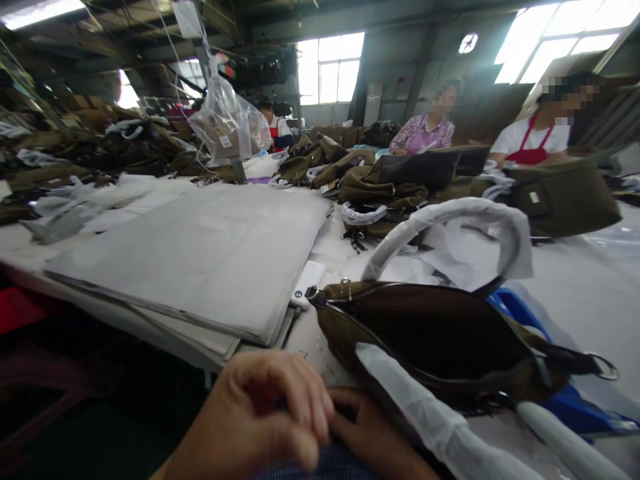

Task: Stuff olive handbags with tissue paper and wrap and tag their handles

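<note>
My left hand (273,407) is at the bottom centre, its fingers curled in toward the thumb. If anything is in that grip, it is too hidden to make out. Just behind it, low and close to the bag's near side, is my right hand (367,430). Its fingertips are covered by my left hand. An olive-brown handbag (345,333) lies to the right with its zipper undone and its dark inside showing. White wrapping covers its far handle (430,213) and its near handle (425,407). A metal ring hangs from the tab at its right end.
A stack of large grey-white sheets (200,247) covers the table's left part. A white device (307,283) lies by the stack's edge, and something blue (575,407) is under the bag. More olive bags (380,187) are piled behind. Several people sit beyond the table.
</note>
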Action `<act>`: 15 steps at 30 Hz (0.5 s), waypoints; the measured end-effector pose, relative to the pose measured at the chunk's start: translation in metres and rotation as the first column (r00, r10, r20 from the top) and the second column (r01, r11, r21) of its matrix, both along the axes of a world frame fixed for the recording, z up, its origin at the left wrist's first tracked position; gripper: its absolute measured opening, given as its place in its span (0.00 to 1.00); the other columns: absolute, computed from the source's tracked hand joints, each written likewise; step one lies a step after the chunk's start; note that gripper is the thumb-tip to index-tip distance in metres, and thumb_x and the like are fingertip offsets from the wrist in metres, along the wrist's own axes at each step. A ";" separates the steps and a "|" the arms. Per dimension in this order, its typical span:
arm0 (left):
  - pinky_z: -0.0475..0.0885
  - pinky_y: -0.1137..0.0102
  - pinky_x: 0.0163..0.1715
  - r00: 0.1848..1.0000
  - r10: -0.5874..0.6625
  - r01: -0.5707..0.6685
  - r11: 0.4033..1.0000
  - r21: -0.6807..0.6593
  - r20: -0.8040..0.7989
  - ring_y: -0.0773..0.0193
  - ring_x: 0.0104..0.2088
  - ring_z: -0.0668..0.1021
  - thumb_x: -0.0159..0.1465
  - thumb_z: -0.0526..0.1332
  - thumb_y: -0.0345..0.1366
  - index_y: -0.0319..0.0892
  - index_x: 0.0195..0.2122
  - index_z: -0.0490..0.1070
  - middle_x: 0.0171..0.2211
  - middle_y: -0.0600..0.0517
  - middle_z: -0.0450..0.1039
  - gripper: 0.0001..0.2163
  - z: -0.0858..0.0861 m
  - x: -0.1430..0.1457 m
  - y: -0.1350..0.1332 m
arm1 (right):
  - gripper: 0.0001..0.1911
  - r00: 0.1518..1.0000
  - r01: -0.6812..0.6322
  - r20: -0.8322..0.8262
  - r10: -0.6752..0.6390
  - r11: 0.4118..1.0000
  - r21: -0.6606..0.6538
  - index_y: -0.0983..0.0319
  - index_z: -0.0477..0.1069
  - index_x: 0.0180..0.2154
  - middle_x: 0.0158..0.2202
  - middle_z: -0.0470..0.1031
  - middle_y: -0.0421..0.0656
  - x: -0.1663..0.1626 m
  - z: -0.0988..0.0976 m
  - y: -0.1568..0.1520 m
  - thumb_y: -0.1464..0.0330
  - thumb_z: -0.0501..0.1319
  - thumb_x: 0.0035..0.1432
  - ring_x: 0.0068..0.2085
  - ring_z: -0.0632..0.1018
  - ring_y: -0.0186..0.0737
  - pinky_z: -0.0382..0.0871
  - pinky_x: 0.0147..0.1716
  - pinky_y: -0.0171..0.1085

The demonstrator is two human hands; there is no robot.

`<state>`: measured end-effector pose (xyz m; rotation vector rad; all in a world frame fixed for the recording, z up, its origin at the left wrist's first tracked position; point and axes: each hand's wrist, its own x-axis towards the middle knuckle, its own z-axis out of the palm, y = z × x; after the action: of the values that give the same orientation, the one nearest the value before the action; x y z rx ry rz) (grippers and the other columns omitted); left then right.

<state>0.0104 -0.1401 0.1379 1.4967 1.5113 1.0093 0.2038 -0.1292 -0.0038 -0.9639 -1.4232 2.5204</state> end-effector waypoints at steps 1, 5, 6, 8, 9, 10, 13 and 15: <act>0.81 0.68 0.33 0.973 0.193 -0.183 0.979 -0.084 0.126 0.61 0.31 0.83 0.65 0.66 0.50 0.45 0.28 0.78 0.26 0.51 0.81 0.15 -0.012 -0.009 0.005 | 0.14 1.000 -0.011 0.020 0.011 1.000 -0.012 0.55 0.79 0.42 0.30 0.79 0.41 -0.004 0.006 0.003 0.55 0.65 0.58 0.30 0.80 0.42 0.77 0.36 0.42; 0.80 0.64 0.47 0.782 0.621 -0.621 0.767 -0.163 -0.055 0.57 0.40 0.85 0.59 0.71 0.45 0.41 0.33 0.80 0.37 0.48 0.84 0.12 -0.066 -0.060 0.022 | 0.18 1.000 -0.016 0.010 0.016 1.000 0.005 0.67 0.79 0.44 0.31 0.79 0.46 -0.032 0.024 0.021 0.60 0.61 0.62 0.29 0.78 0.37 0.75 0.36 0.38; 0.79 0.63 0.49 0.769 0.618 -0.638 0.757 -0.138 -0.164 0.56 0.43 0.84 0.61 0.68 0.47 0.40 0.37 0.80 0.40 0.46 0.84 0.14 -0.078 -0.074 0.026 | 0.18 1.000 0.003 -0.014 -0.003 1.000 0.026 0.67 0.79 0.45 0.32 0.80 0.45 -0.043 0.026 0.025 0.61 0.60 0.62 0.29 0.78 0.36 0.74 0.36 0.37; 0.76 0.62 0.54 0.766 0.516 -0.595 0.795 -0.119 -0.383 0.55 0.47 0.83 0.67 0.59 0.50 0.39 0.44 0.79 0.45 0.44 0.83 0.19 -0.100 -0.097 0.034 | 0.16 0.994 0.090 -0.071 -0.085 0.994 0.069 0.64 0.79 0.46 0.34 0.81 0.45 -0.069 0.024 0.031 0.61 0.60 0.63 0.30 0.78 0.36 0.74 0.36 0.37; 0.75 0.62 0.56 0.762 0.454 -0.562 0.818 -0.124 -0.462 0.55 0.50 0.82 0.70 0.55 0.50 0.39 0.46 0.79 0.47 0.44 0.82 0.21 -0.109 -0.106 0.037 | 0.16 0.983 0.156 -0.107 -0.148 0.985 0.077 0.63 0.78 0.47 0.36 0.81 0.44 -0.083 0.021 0.033 0.60 0.60 0.64 0.30 0.79 0.36 0.74 0.36 0.37; 0.72 0.62 0.58 0.756 0.396 -0.531 0.837 -0.134 -0.521 0.56 0.53 0.81 0.71 0.52 0.50 0.40 0.48 0.78 0.50 0.44 0.81 0.22 -0.117 -0.112 0.041 | 0.17 0.965 0.232 -0.145 -0.220 0.970 0.074 0.62 0.78 0.48 0.38 0.81 0.45 -0.097 0.017 0.034 0.59 0.61 0.64 0.32 0.79 0.37 0.74 0.36 0.37; 0.59 0.54 0.67 0.705 0.280 -0.493 0.854 -0.166 -0.651 0.50 0.66 0.67 0.66 0.59 0.51 0.41 0.59 0.73 0.65 0.42 0.67 0.25 -0.140 -0.125 0.048 | 0.23 0.874 0.445 -0.229 -0.429 0.895 0.019 0.61 0.75 0.52 0.44 0.80 0.47 -0.133 -0.003 0.038 0.52 0.61 0.64 0.33 0.80 0.38 0.74 0.32 0.35; 0.50 0.43 0.68 0.645 0.204 -0.501 0.840 -0.206 -0.737 0.42 0.71 0.55 0.57 0.68 0.52 0.41 0.67 0.62 0.71 0.38 0.52 0.40 -0.154 -0.133 0.050 | 0.26 0.833 0.519 -0.227 -0.504 0.855 0.004 0.61 0.74 0.52 0.45 0.80 0.48 -0.146 -0.019 0.041 0.49 0.61 0.63 0.32 0.79 0.38 0.74 0.29 0.34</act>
<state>-0.1226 -0.0906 -0.0159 1.3484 2.4693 0.2579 0.0577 -0.0885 -0.0231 -0.8769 -1.0050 2.0889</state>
